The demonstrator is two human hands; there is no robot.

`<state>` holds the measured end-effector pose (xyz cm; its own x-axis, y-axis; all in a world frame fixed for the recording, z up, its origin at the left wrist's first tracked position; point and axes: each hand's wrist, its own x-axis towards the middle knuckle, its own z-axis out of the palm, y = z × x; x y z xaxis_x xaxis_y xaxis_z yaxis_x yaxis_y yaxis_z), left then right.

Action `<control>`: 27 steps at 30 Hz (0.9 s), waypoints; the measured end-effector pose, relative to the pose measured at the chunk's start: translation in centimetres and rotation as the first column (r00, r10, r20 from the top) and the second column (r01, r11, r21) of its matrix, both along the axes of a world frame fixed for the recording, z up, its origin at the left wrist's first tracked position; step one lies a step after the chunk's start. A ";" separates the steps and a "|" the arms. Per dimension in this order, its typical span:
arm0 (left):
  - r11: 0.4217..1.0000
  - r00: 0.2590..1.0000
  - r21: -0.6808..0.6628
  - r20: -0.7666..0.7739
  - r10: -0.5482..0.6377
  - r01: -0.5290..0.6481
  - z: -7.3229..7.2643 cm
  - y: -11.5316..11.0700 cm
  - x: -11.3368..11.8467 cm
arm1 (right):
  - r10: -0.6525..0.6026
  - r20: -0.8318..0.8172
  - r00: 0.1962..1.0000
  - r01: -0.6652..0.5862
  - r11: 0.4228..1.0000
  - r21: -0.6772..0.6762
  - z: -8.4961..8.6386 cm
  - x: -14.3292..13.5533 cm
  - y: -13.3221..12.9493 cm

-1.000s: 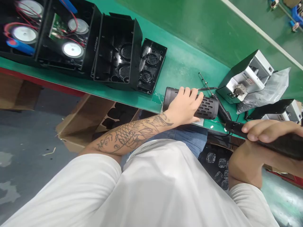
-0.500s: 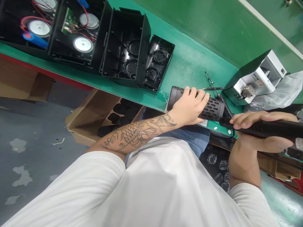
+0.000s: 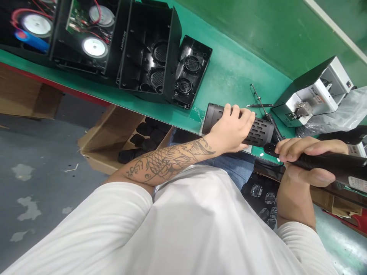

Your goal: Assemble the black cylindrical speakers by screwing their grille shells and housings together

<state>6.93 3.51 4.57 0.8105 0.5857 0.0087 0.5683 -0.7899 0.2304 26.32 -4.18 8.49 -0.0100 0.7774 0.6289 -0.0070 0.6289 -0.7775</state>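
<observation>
My left hand (image 3: 233,128) is wrapped over a black speaker housing (image 3: 259,131), a cylinder with rows of slots. The housing lies on its side near the front edge of the green bench (image 3: 226,72). My right hand (image 3: 311,152) grips a thick black electric screwdriver (image 3: 329,163), held roughly level. Its nose points left and sits close to the right end of the housing; whether the two touch I cannot tell. Behind them, a thin tool with a black handle (image 3: 274,128) rests on the bench.
A silver screw feeder (image 3: 311,99) stands at the back right beside a clear plastic bag (image 3: 348,112). Open black speaker boxes (image 3: 143,49) and a black panel (image 3: 192,72) line the left. Below the bench edge is a cardboard box (image 3: 100,141) with black parts.
My right hand and the screwdriver have shifted slightly left, with the nose nearer the housing's end. My left hand keeps its hold on the housing. The view has moved a little.
</observation>
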 end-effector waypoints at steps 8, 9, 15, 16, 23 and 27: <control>1.000 1.000 -0.028 0.013 0.010 -0.010 0.2 -0.2 0.0 | 0.093 0.078 0.993 -0.098 0.993 0.070 -0.1 -1.0 1.0; 1.000 1.000 -0.026 0.010 0.012 -0.012 0.3 -0.2 0.0 | 0.090 0.077 0.993 -0.098 0.990 0.099 -0.1 -1.0 0.9; 1.000 1.000 0.000 -0.018 0.012 -0.012 0.2 -0.5 -0.1 | -0.217 -0.064 0.974 0.225 0.959 0.173 1.5 2.8 1.5; 1.000 1.000 0.001 -0.025 0.019 -0.019 0.2 -0.7 0.0 | -0.300 -0.120 0.947 0.320 0.919 0.230 1.9 3.9 2.4; 1.000 0.994 0.003 -0.108 0.029 -0.029 0.8 -0.6 0.3 | -0.821 -0.300 0.485 0.874 0.461 0.150 1.5 9.6 10.7; 0.998 0.986 -0.047 -0.156 -0.059 0.053 1.7 0.6 -1.0 | -0.890 -0.212 0.404 0.899 0.429 -0.086 0.4 9.2 11.7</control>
